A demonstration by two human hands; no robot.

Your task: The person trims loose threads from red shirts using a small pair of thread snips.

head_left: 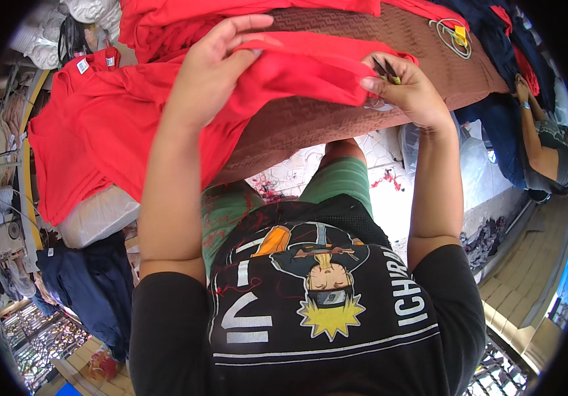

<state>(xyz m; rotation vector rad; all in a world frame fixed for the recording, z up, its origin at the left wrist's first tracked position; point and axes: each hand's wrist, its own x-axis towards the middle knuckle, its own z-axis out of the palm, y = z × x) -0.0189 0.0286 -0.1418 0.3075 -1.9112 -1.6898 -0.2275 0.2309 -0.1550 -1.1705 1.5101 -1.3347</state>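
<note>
A red shirt [300, 69] is stretched between my two hands above a brown-covered table. My left hand [215, 69] holds its edge, the thumb on top of the cloth and some fingers extended past it. At the other end, my right hand [412, 89] pinches the cloth between thumb and fingers. Small thread snips [389, 74] with dark blades lie in that same hand, their tips pointing up and left. The rest of the red cloth spreads to the left, where collars with white labels [83, 65] show.
The brown patterned table cover [363, 26] carries more red cloth [158, 30] at the back. A looped cord with a yellow tag [459, 36] lies at the right. Dark blue garments [93, 284] hang at the lower left. Another person [548, 145] handles dark cloth at the right. Thread scraps [271, 188] litter the floor.
</note>
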